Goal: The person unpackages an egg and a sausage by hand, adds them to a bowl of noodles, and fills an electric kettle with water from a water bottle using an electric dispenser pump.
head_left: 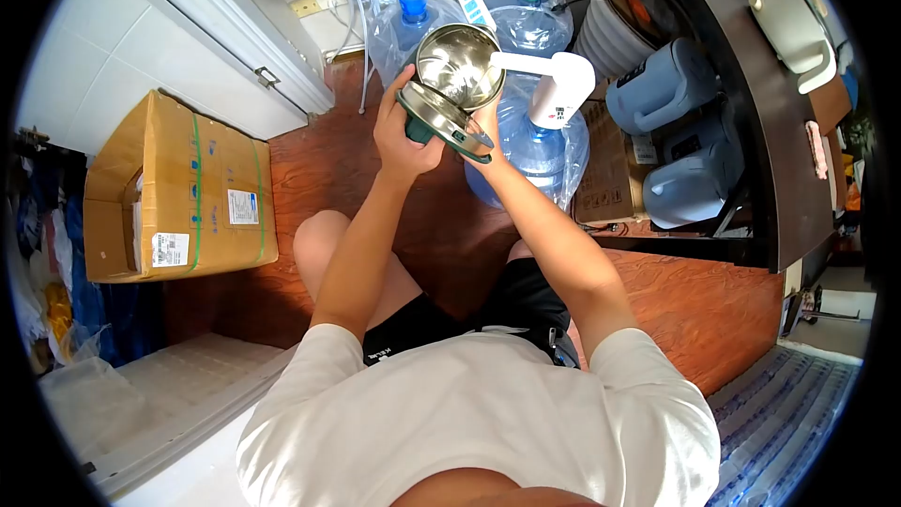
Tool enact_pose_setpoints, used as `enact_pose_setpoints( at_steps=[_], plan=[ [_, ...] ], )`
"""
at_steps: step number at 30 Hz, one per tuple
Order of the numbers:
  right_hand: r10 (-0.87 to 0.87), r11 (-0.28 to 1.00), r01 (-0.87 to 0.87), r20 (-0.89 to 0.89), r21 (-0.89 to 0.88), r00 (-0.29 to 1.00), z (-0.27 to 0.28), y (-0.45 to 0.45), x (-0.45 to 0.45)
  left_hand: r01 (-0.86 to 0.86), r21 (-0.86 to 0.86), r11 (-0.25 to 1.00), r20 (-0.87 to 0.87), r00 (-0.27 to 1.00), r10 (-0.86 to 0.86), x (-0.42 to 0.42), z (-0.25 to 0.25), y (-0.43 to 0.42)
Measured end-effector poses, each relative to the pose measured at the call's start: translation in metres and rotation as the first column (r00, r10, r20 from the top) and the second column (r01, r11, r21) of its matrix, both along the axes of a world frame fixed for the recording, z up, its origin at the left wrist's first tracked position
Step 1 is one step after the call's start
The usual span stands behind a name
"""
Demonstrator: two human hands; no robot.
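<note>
Working at upper centre of the frame, just beside a clear water bottle. Looks like the step of holding an open kettle up to the spout of a white pump on that bottle. Seems to call next for a steady grip, mouth lined up below the spout, lid well clear. Cannot tell whether the tip reaches inside the rim or only overlaps it. Gripping with the left hand, fingers clamped on the kettle's near-left side; touching the far side with the right hand, mostly hidden behind the lid, so cannot tell how those fingers close.

By material: underfoot, glossy reddish wood-grain floor; at right, a dark, smooth, curved-edged table; at left, a boxy cardboard carton with green straps; at centre, thin, rounded bottle plastic; at upper right, matte blue-grey jugs; then the kettle's shiny round steel inside, the smooth white pump, and the lid's steel disc with a dark green edge.
</note>
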State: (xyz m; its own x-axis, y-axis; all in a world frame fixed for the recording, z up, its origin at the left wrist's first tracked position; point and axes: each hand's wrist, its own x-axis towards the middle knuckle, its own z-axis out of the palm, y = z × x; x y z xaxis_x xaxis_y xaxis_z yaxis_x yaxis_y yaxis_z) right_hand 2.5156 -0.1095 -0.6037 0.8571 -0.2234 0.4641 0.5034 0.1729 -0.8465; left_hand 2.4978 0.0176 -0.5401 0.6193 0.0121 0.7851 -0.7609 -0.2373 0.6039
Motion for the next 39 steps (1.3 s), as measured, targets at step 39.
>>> enact_pose_setpoints(
  at_steps=[39],
  plan=[
    [0.031, 0.993, -0.037, -0.054, -0.109, 0.998, -0.022, -0.008, 0.012, -0.016, 0.106, 0.994, 0.145, 0.989, 0.001, 0.011, 0.003, 0.009]
  ],
)
